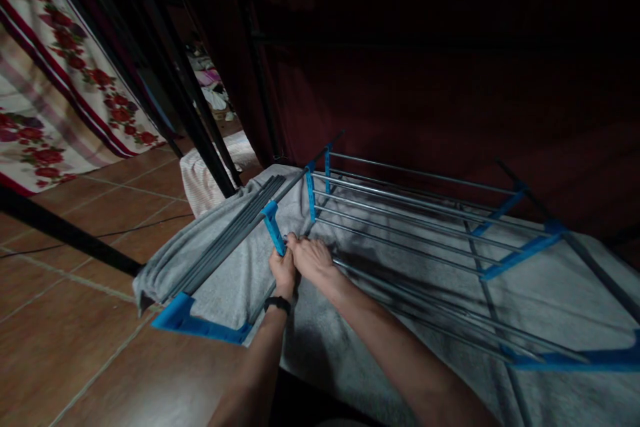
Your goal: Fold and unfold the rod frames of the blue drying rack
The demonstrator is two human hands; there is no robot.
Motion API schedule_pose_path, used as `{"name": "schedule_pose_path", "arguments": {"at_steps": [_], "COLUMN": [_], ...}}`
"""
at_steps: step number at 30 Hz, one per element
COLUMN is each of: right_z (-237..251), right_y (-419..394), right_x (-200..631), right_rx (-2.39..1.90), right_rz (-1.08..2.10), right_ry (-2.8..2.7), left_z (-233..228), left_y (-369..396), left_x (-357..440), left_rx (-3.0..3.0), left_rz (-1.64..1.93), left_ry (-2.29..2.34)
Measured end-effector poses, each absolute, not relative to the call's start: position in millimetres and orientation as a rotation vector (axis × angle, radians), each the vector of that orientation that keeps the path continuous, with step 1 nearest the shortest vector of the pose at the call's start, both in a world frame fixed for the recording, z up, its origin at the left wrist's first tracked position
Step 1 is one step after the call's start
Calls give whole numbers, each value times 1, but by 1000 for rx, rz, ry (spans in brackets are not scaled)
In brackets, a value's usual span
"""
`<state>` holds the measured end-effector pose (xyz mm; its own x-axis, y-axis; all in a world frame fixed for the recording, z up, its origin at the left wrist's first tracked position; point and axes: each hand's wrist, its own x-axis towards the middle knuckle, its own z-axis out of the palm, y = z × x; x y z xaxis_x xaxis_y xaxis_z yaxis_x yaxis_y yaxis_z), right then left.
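Left hand (283,269) and right hand (312,257) meet, fingers (295,244) curled.

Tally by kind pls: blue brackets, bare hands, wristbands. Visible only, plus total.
Blue brackets: 7 (4 at picture left, 3 at right)
Bare hands: 2 (left hand, right hand)
Wristband: 1
Total: 10

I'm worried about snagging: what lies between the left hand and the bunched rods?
In the head view, grey blanket shows between the left hand and the bunched rods; the blue bracket at the hand reaches toward them.
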<state>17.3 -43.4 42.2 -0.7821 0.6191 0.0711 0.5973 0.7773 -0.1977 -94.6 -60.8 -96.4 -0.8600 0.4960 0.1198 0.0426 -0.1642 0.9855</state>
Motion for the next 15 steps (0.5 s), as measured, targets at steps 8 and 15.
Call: {"name": "schedule_pose_path", "arguments": {"at_steps": [8,15], "right_z": [27,12], "right_y": [-51,-56], "right_x": [62,104], "right_rx": [-1113,-1315], "right_rz": [196,252], "right_ry": [-2797,-2722], "left_z": [-93,-97], "left_y": [-60,-59], "left_x": [-93,-94], "left_rx": [597,671], "left_rz": [2067,2066], "left_ry": [1988,2031]}}
